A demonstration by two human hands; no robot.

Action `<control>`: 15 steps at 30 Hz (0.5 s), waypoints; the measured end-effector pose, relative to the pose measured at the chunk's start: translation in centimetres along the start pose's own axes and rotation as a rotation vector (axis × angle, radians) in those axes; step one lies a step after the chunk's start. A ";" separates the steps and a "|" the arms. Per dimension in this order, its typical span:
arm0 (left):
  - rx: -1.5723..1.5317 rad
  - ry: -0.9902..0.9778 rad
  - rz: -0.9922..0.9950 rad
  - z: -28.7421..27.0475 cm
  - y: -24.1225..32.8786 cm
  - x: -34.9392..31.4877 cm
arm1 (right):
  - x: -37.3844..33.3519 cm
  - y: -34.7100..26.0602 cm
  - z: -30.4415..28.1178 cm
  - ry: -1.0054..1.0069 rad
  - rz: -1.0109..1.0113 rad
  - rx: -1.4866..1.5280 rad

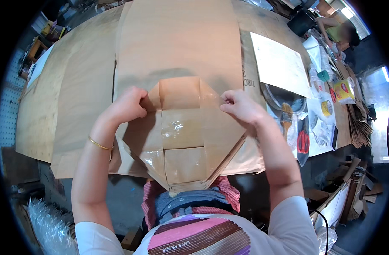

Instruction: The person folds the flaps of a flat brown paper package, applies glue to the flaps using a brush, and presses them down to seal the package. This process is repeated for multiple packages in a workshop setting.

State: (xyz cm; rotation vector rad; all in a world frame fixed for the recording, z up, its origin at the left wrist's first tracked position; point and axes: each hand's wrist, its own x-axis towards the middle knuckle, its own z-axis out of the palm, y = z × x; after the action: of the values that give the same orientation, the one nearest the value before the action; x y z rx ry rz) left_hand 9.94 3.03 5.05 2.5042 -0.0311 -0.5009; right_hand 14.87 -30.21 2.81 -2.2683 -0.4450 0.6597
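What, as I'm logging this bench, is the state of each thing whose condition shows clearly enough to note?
Folded brown paper: creased, spread into a six-sided outline
Left hand: pinching the paper's left edge
Right hand: pinching its right edge
Large brown sheet: spread on the table
White board: lying over part of the basin
Basin: partly covered
Brush: unheld
Red-handled scissors: unheld; blades' opening unclear

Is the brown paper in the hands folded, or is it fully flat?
Folded: creases and overlapping flaps show on the paper.
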 end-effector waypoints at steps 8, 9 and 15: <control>0.568 0.405 0.564 5.2 -3.6 -4.5 | -3.9 2.0 3.7 0.326 -0.727 -0.748; 0.598 0.456 0.612 5.8 -4.0 -5.3 | -4.4 1.9 4.2 0.317 -0.699 -0.765; 0.698 0.199 0.497 6.4 0.5 -10.3 | -8.1 -0.6 5.0 0.090 -0.627 -0.858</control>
State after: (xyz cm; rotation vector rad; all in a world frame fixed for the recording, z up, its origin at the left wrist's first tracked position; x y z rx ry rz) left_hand -1.86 0.52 3.97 3.0407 -0.8584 -0.0187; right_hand 5.39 -31.05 2.85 -2.6586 -1.5406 0.0128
